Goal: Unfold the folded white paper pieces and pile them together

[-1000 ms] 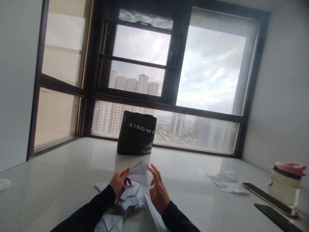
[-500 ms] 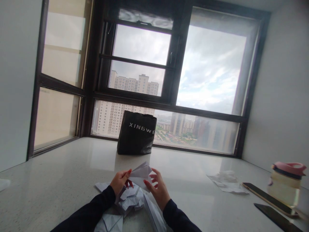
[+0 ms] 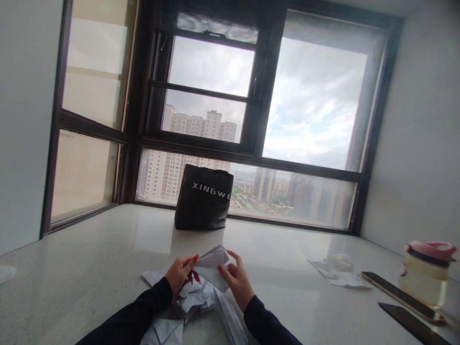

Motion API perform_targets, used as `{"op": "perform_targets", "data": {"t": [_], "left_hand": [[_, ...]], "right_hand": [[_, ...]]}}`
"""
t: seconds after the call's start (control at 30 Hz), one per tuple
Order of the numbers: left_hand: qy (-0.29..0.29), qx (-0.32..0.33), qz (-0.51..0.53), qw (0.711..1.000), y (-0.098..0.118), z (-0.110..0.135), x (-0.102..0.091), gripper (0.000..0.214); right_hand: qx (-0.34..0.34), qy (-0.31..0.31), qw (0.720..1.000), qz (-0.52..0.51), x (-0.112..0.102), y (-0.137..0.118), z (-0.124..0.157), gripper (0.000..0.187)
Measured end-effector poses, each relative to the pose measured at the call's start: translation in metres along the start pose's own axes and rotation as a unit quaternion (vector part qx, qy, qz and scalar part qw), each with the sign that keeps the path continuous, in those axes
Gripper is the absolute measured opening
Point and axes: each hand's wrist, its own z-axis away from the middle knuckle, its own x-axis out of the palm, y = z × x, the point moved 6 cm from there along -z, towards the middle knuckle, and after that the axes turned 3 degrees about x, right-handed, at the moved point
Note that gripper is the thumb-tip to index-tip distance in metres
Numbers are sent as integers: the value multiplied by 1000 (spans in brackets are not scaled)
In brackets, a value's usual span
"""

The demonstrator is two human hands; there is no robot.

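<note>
Nearest to my camera, at the bottom edge, I see a creased paper square (image 3: 165, 330) lying on the pale speckled counter (image 3: 89, 282), and to its right a long white stack (image 3: 230, 316), set at a slant. Between and just beyond them is a loose pile (image 3: 196, 297) of folded white pieces. Above the pile, two bare hands in dark sleeves (image 3: 132, 316) hold one folded paper (image 3: 212, 264) off the counter. The left hand (image 3: 180, 273) pinches its left end between thumb and fingers; the right hand (image 3: 237, 281) grasps the right side, thumb on the near face, fingers at the far edge. Both have red nails. Well over to my right lie a dark slab (image 3: 413, 323) and a phone (image 3: 398, 296), side by side, with a pink-lidded bottle (image 3: 426, 273) upright just beside the phone. A crumpled tissue (image 3: 338, 270) lies near the phone's far end. Farther back, a black bag (image 3: 204, 203) lettered "XINGWE" stands upright before a dark-framed window (image 3: 312, 105). Through the glass I make out tall buildings (image 3: 201, 125) under cloud.
</note>
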Motion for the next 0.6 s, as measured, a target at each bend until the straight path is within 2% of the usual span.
{"op": "perform_targets", "data": {"t": [0.13,0.33,0.5,0.6], "left_hand": [[-1,3,1,1000,-3,-1,0,51],[-13,-4,2,1000,-5,0,2,51],[-17,-4,3,1000,-2,1,4,51],[-20,-6,6,1000,-2,1,4,51]], "right_hand": [[-19,27,998,44,-3,-6,3,66],[-21,23,995,100,-5,-11,3,47],[-54,81,987,126,-13,-18,4,36],[-67,92,984,136,-15,-19,4,28]]}}
